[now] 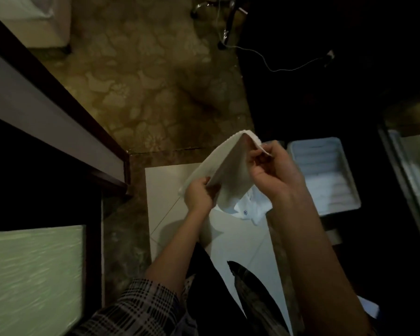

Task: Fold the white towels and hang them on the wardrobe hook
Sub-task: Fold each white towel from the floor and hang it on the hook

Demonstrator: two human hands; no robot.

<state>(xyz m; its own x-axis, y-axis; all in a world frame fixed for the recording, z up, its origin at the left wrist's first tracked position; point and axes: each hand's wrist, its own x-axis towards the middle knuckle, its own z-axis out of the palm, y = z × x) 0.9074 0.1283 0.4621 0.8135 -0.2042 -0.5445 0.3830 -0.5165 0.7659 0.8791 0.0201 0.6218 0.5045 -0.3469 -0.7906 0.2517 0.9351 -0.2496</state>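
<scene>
White terry cloth is what matters here: the small white towel [224, 175] is held up in the air between both hands, above a pale tiled floor [166, 187], bent over on itself so that its fold ridge points away from the person. Going from the left, the left hand [199, 196] pinches the near lower corner, fingers curled round the edge, below a plaid sleeve [141, 309]; the right hand [273, 170] pinches the far loose edge between thumb and fingertips. To fold well, I judge the two edges should be brought flush and the corners matched before the crease is pressed flat. More white cloth [249, 210] lies beneath. Left of the hands run a dark wooden frame [58, 98] and a frosted glass panel [32, 275]; beyond is patterned brown carpet [143, 76]; to the right sits a pale blue plastic tray [323, 170] with rolled white towels. No hook is visible in this dim room.
</scene>
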